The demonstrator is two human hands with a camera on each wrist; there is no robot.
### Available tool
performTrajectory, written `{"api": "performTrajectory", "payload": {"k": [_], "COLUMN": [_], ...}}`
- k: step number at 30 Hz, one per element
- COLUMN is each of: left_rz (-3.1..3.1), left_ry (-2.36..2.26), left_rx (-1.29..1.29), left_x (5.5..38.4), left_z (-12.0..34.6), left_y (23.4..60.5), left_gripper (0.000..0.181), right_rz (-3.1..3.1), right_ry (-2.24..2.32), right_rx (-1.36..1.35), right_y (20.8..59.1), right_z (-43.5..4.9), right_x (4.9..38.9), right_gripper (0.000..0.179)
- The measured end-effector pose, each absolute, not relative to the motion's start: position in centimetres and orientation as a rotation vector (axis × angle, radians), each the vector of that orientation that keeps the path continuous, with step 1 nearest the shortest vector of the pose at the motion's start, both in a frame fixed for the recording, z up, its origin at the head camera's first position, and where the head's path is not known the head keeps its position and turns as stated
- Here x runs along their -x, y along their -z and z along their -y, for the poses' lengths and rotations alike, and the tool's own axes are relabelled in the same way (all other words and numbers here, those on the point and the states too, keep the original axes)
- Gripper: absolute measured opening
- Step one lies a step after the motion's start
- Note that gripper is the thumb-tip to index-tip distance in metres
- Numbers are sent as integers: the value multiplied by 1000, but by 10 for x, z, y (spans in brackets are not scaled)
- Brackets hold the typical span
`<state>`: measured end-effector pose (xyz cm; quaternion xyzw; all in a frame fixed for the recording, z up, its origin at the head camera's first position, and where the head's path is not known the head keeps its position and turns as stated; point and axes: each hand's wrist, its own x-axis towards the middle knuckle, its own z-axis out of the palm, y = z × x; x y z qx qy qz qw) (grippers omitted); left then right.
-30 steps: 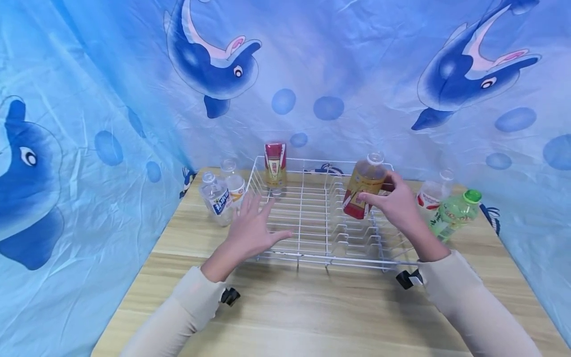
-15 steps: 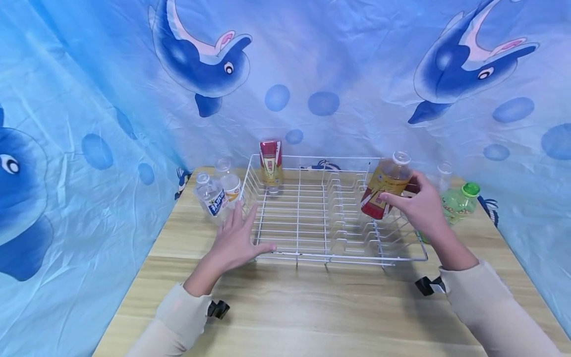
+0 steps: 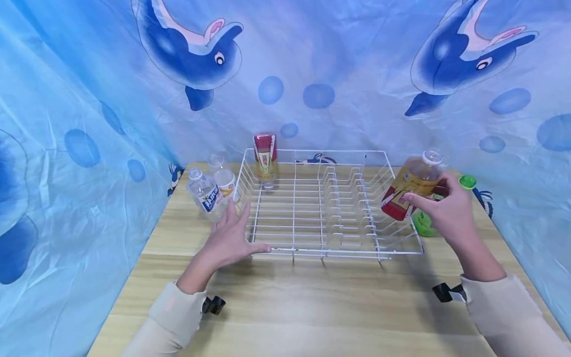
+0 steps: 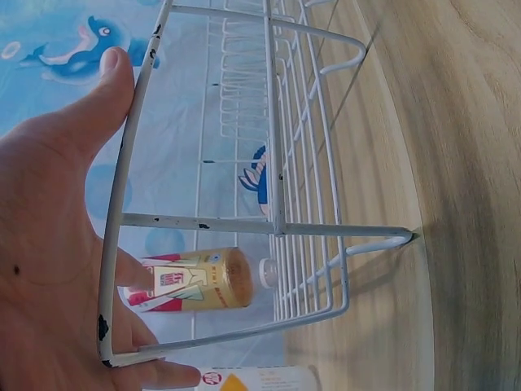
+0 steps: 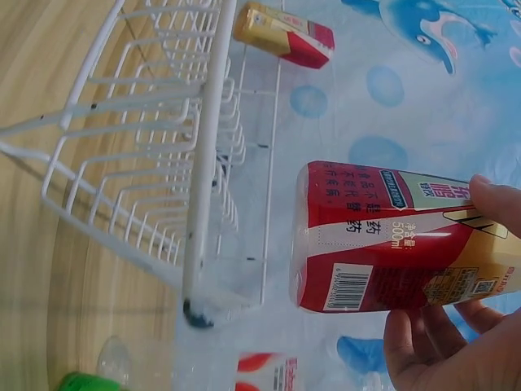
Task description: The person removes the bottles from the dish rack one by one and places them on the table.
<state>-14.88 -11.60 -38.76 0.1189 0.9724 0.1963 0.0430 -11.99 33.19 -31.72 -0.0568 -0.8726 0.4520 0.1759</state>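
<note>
My right hand (image 3: 455, 210) grips a red and yellow drink bottle (image 3: 412, 186), its clear neck leaning up to the right. It hangs over the right end of a white wire dish rack (image 3: 348, 254). In the right wrist view, thumb and fingers sit on opposite sides of the bottle's label (image 5: 391, 244). My left hand (image 3: 225, 243) is spread at the rack's front left corner. Its thumb and palm lie along the top wire (image 4: 122, 179) in the left wrist view. A matching bottle (image 3: 266, 158) stands upside down, neck low, in the rack's back left.
Left of the rack stand two clear bottles, one with a blue label (image 3: 209, 197) and one with an orange-marked label (image 3: 226, 184). A green bottle (image 3: 424, 225) is partly hidden behind my right hand. A red-and-white labelled bottle (image 5: 267, 372) shows beyond the rack. A dolphin-print cloth (image 3: 339, 59) hangs behind.
My right hand has carried the bottle rightward, from above the rack's plate slots to its right edge. The left hand has drawn back from over the rack to its front left corner.
</note>
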Motion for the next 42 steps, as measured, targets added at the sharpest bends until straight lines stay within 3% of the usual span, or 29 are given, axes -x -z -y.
{"api": "performTrajectory", "payload": {"k": [15, 28, 42], "left_rz": [-2945, -2926, -2929], "left_ry": [-584, -582, -604], "left_rx": [-350, -357, -369], "left_x": [153, 156, 155], "left_z": [118, 119, 117], "left_y": [382, 386, 387], "left_gripper": [130, 138, 131], "right_rz": [2452, 2374, 2356], "right_ry": [-1219, -1256, -1231], "right_rx": [355, 449, 527], "right_y": [322, 339, 345], "right_z": [-369, -372, -391], "right_x": [99, 86, 70], "right_gripper": [68, 69, 63]}}
